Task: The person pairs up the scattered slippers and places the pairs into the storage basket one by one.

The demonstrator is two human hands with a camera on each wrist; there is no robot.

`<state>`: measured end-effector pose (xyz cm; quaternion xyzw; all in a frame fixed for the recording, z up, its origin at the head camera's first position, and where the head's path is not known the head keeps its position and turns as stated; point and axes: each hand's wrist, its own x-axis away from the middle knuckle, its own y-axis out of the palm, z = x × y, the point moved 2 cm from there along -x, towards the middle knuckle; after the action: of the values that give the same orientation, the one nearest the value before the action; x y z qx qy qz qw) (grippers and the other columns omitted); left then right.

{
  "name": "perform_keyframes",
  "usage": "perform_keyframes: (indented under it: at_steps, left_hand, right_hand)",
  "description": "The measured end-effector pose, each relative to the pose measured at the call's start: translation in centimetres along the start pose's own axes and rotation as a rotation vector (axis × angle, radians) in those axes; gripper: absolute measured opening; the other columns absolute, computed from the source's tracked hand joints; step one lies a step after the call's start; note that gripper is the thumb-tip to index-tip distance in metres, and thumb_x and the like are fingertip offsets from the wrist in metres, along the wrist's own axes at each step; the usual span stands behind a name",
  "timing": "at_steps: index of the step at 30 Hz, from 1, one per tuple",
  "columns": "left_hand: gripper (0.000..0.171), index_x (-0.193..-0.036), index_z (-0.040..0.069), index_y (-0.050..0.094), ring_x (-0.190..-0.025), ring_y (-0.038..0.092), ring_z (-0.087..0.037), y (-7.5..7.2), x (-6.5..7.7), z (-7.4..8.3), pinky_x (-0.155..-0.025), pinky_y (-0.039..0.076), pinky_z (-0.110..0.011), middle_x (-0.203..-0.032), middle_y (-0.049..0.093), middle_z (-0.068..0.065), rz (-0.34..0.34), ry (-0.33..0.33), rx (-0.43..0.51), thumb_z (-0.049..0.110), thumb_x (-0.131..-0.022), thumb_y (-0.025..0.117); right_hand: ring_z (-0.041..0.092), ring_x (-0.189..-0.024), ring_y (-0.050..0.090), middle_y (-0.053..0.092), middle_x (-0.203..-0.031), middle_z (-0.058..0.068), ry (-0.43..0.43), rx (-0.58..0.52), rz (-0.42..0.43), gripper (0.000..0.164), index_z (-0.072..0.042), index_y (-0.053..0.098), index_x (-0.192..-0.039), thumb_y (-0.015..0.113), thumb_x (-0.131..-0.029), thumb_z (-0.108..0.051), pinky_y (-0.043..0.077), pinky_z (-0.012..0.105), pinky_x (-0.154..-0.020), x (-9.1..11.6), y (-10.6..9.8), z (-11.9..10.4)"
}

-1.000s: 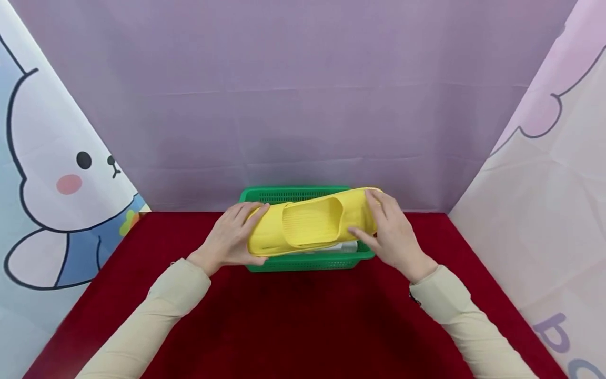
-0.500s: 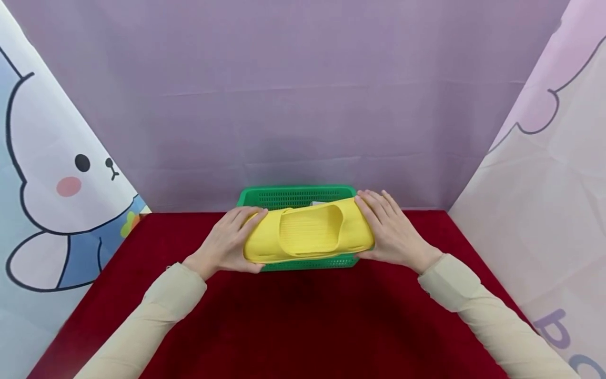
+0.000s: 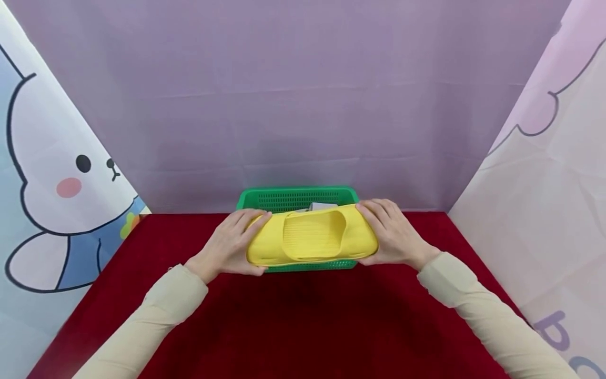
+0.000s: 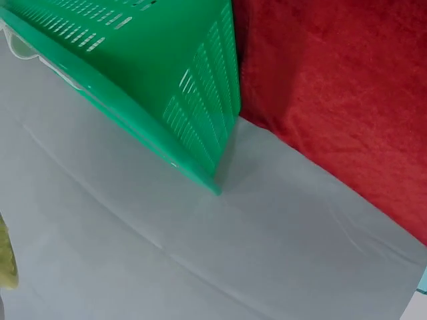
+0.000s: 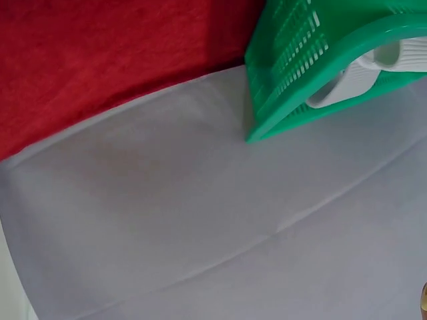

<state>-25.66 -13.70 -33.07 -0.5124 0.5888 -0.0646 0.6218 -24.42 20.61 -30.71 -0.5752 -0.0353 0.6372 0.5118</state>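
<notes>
In the head view, a pair of yellow slippers [image 3: 270, 239], fitted together into one long shape, is held level in front of and above the green basket [image 3: 298, 190]. A ribbed footbed shows through the gap in the middle. My left hand [image 3: 229, 243] grips the left end, fingers over the top and thumb below. At the opposite end my right hand [image 3: 395, 231] holds on in the same way. Only a yellowish sliver [image 4: 7, 260] shows at the edge of the left wrist view. White slippers [image 5: 350, 87] lie inside the basket, partly hidden by its rim.
The basket stands at the back of a red cloth [image 3: 303, 321], against a purple-grey backdrop [image 3: 303, 105]. Printed panels rise at both sides, with a cartoon figure [image 3: 66, 158] on the left.
The right hand has moved from on top of the yellow slippers to round their right end. The slippers have levelled out and come slightly lower, showing more of the basket's back.
</notes>
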Motion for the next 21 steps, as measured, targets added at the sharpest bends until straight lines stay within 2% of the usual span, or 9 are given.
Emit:
perform_keyframes:
  at_steps: [9, 17, 21]
  left_hand:
    - [0.094, -0.130, 0.005, 0.046, -0.108, 0.049, -0.030, 0.1, -0.5, 0.4, -0.090, 0.046, -0.042, -0.118, 0.052, -0.014, 0.029, 0.045, -0.040, 0.056, -0.054, 0.066]
    - [0.094, -0.129, 0.005, 0.047, -0.106, 0.051, -0.028, 0.2, -1.2, 1.3, -0.091, 0.046, -0.041, -0.116, 0.053, -0.013, 0.043, 0.063, -0.059, 0.057, -0.053, 0.066]
    - [0.095, -0.128, 0.004, 0.047, -0.104, 0.051, -0.028, 0.5, -1.2, 1.4, -0.090, 0.046, -0.042, -0.114, 0.054, -0.014, 0.066, 0.065, -0.058, 0.056, -0.051, 0.068]
  right_hand:
    - [0.034, -0.101, 0.049, 0.053, -0.113, 0.019, 0.012, -0.001, 0.024, 0.088, 0.005, 0.048, -0.121, 0.062, -0.061, -0.058, 0.041, 0.048, -0.084, 0.1, 1.0, -0.6]
    - [0.035, -0.095, 0.051, 0.055, -0.109, 0.021, 0.013, -0.011, 0.084, 0.084, 0.006, 0.052, -0.117, 0.057, -0.065, -0.060, 0.041, 0.047, -0.080, 0.4, 1.5, -1.1]
    - [0.035, -0.094, 0.052, 0.056, -0.108, 0.020, 0.001, 0.001, 0.092, 0.084, 0.006, 0.052, -0.116, 0.059, -0.064, -0.060, 0.043, 0.047, -0.078, 0.2, 1.5, -1.3]
